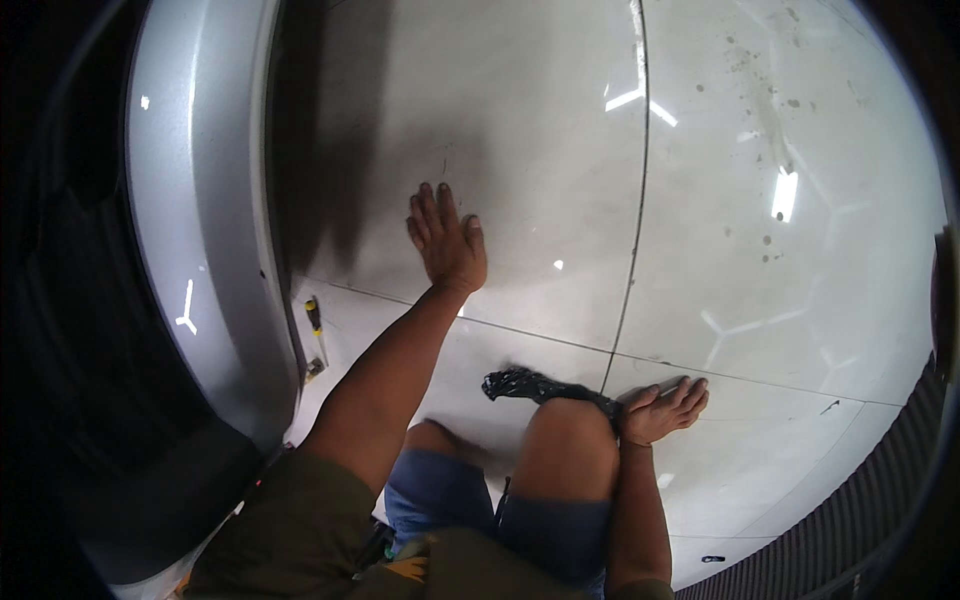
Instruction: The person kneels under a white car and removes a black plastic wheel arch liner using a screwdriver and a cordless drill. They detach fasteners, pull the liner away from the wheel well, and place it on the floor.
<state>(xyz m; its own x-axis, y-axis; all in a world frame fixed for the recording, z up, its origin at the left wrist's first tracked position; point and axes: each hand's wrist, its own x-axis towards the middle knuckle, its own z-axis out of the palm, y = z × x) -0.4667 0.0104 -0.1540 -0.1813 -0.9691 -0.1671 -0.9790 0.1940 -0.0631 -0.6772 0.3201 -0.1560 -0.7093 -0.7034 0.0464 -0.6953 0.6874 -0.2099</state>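
Observation:
My left hand (447, 243) is pressed on the glossy pale tiled floor (540, 120) with its fingers stretched out, the arm reaching forward. Beside my knee, my right hand (662, 412) rests on the floor, fingers extended to the right and nothing visible in it. A shiny, crumpled black item (535, 384), perhaps plastic, lies by the knee; one end reaches close to my right wrist, and I cannot tell whether they touch. Left of my left forearm lies a screwdriver (313, 317) with a yellow and black handle.
The silver lower body panel of a vehicle (220, 220) runs along the left, with shadow on the floor beside it. A small metal piece (315, 367) lies near the screwdriver's tip. A ribbed dark surface (850, 510) borders the floor at the lower right, near a small dark object (713, 559).

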